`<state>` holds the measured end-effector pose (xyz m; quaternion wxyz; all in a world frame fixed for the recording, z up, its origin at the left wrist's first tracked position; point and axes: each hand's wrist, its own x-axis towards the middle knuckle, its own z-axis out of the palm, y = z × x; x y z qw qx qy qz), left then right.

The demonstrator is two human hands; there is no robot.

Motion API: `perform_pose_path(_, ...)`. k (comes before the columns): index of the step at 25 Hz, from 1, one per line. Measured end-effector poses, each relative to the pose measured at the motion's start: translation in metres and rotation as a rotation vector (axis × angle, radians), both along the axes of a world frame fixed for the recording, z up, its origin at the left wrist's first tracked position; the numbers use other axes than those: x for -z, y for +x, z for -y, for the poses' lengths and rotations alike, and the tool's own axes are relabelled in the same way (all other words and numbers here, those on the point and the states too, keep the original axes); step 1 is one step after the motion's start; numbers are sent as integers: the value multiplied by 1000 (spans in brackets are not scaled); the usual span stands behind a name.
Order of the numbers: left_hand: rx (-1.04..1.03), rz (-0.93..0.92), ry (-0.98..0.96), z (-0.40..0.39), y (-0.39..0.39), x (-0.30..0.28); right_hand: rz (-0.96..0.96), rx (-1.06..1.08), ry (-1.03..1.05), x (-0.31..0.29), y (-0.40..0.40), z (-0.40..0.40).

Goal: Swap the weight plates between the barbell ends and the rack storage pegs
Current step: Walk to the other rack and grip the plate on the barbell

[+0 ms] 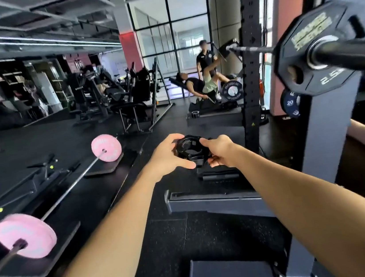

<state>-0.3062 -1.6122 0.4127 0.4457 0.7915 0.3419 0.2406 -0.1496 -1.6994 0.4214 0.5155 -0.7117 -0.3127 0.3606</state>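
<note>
Both hands hold a black barbell collar clamp [190, 151] out in front of me at waist height. My left hand [170, 156] grips its left side and my right hand [219, 151] grips its right side. Up at the right, a small black 2.5 plate [315, 51] sits on the sleeve of the racked barbell [356, 53], with no collar outside it. Below it, a dark blue 20 plate [290, 103] hangs on a storage peg, partly hidden by the grey rack upright [329, 133].
A black perforated rack post [250, 71] stands behind my hands. The grey rack base [213, 201] lies on the black rubber floor below. A barbell with pink plates [26, 235] rests at the left. Two people use a bench [202, 82] further back.
</note>
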Motion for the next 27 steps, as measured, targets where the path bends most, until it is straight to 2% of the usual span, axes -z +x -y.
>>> perform_pose_path(2,-16,-50,15,-25,15,28,32,-27,-55,24,15,-29)
perform_pose_path(5,-64,-121,-69,-68,40,82,69,-74,-162,73,41,-77)
perform_pose_path(8,-103,-240,-29,-103,59,131,51,-114,-266,125,62,-119)
perform_pose_path(15,-126,-398,-33,-158,93,231,65,-120,-430,218,91,-175)
perform_pose_path(21,-113,-375,-147,-191,113,306,69,-131,-473,283,107,-207)
perform_pose_path(27,-119,-342,-250,-206,120,345,69,-143,-496,321,117,-225)
